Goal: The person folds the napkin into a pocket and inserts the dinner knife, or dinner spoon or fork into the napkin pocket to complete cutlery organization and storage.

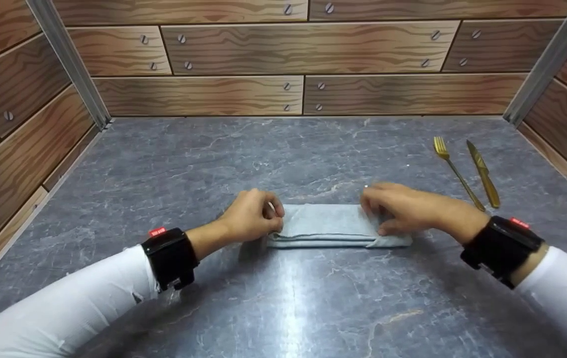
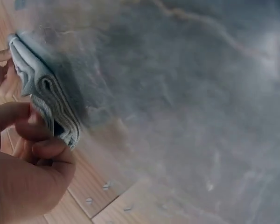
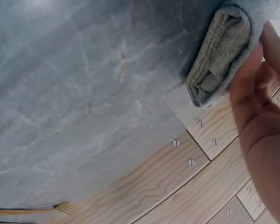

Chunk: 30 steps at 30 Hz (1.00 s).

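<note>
A pale blue-grey cloth (image 1: 326,221), folded into a long flat strip of several layers, lies on the table ahead of me. At its left end, my left hand (image 1: 253,216) pinches the edge between thumb and curled fingers. My right hand (image 1: 398,206) is bent over the top near the right end, thumb and fingers gripping the upper fabric, slightly blurred. The left wrist view shows the wavy layers of the cloth (image 2: 49,88) beside the left fingertips. In the right wrist view, the rolled-looking end of the cloth (image 3: 221,56) sticks out past the right hand (image 3: 266,102).
A gold fork (image 1: 455,171) and a gold knife (image 1: 483,174) lie side by side at the right, beyond my right forearm. The grey marbled table (image 1: 189,164) is enclosed by wood-plank-patterned walls (image 1: 308,49) at the back and both sides.
</note>
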{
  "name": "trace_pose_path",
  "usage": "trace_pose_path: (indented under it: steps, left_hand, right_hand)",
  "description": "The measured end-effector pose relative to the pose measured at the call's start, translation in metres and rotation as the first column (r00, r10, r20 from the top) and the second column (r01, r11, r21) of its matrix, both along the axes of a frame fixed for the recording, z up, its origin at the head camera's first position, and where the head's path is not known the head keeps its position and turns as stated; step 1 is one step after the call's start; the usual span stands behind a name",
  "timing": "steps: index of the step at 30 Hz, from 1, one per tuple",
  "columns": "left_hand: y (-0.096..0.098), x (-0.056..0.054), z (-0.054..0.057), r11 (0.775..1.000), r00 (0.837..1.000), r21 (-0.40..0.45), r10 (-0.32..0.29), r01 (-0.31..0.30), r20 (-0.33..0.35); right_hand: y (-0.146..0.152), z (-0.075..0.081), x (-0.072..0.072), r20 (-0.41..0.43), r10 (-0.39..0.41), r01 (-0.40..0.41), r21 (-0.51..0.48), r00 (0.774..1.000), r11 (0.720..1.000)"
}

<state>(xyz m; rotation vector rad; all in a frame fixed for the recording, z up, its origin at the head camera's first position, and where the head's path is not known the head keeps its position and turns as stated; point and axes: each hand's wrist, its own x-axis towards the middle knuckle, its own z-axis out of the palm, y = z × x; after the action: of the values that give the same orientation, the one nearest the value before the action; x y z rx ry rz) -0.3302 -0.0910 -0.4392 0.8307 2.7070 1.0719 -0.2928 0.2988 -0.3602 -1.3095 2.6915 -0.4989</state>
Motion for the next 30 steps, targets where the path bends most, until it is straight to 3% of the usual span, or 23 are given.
trace_pose_path:
  steps: [2,4,6,9,11,14,17,20,22,23,24,25,27,28,29,30]
  left_hand:
    - [-0.001,-0.001,-0.001,0.999,0.999,-0.015,0.033,-0.033,-0.006]
    - [-0.002,-0.004,-0.001,0.998,0.999,-0.046,0.051,-0.051,-0.001]
    - [-0.002,-0.007,0.002,0.996,0.998,-0.078,0.040,-0.036,0.055]
    - [-0.001,-0.011,0.015,0.989,0.983,-0.147,0.003,0.025,0.184]
    - [0.001,-0.011,0.029,0.976,0.969,-0.203,-0.030,0.082,0.244]
    - [0.005,-0.011,0.048,0.954,0.949,-0.247,-0.090,0.169,0.302]
    - [0.003,-0.024,0.043,0.956,0.960,-0.229,-0.124,0.183,0.249]
    - [-0.003,-0.048,0.021,0.974,0.989,-0.173,-0.137,0.145,0.057]
    - [-0.007,-0.058,0.012,0.980,0.981,-0.141,-0.157,0.141,-0.112]
    - [-0.009,-0.056,0.015,0.975,0.962,-0.157,-0.187,0.157,-0.201]
    - [-0.010,-0.050,0.021,0.965,0.927,-0.182,-0.236,0.188,-0.292]
    - [-0.011,-0.040,0.029,0.950,0.879,-0.220,-0.293,0.222,-0.377]
    - [-0.013,-0.017,0.046,0.908,0.748,-0.336,-0.403,0.252,-0.528]
    - [-0.015,-0.003,0.057,0.876,0.682,-0.408,-0.464,0.257,-0.565]
    - [-0.017,0.010,0.068,0.839,0.635,-0.477,-0.521,0.260,-0.570]
    - [-0.020,0.019,0.074,0.807,0.609,-0.522,-0.568,0.276,-0.555]
  right_hand:
    - [-0.003,0.006,0.005,0.017,-0.082,0.081,0.052,0.996,0.995]
    - [0.002,0.002,0.000,0.049,-0.134,0.127,0.114,0.990,0.985]
    - [0.018,-0.018,-0.020,0.062,-0.110,0.101,0.137,0.992,0.985]
    - [0.048,-0.055,-0.054,0.052,-0.034,0.025,0.161,0.998,0.987]
    - [0.061,-0.072,-0.068,0.041,-0.019,0.012,0.163,0.999,0.987]
    - [0.062,-0.071,-0.066,0.035,-0.011,0.006,0.139,0.999,0.990]
    - [0.044,-0.050,-0.043,0.039,-0.026,0.023,0.071,0.999,0.997]
    - [0.020,-0.017,-0.015,0.025,-0.032,0.032,-0.005,0.999,0.999]
    - [0.007,0.002,0.001,-0.011,-0.059,0.059,-0.034,0.998,0.998]
    - [0.001,0.008,0.007,-0.033,-0.068,0.067,-0.046,0.997,0.997]
    - [-0.003,0.012,0.013,-0.065,-0.074,0.071,-0.045,0.995,0.996]
    - [-0.007,0.015,0.019,-0.087,-0.085,0.082,-0.028,0.993,0.996]
    - [-0.014,0.017,0.030,-0.122,-0.075,0.079,0.025,0.990,0.997]
    - [-0.017,0.018,0.036,-0.119,-0.067,0.076,0.067,0.991,0.995]
    - [-0.019,0.018,0.041,-0.109,-0.044,0.056,0.111,0.993,0.992]
    - [-0.021,0.018,0.046,-0.076,-0.017,0.028,0.152,0.997,0.988]
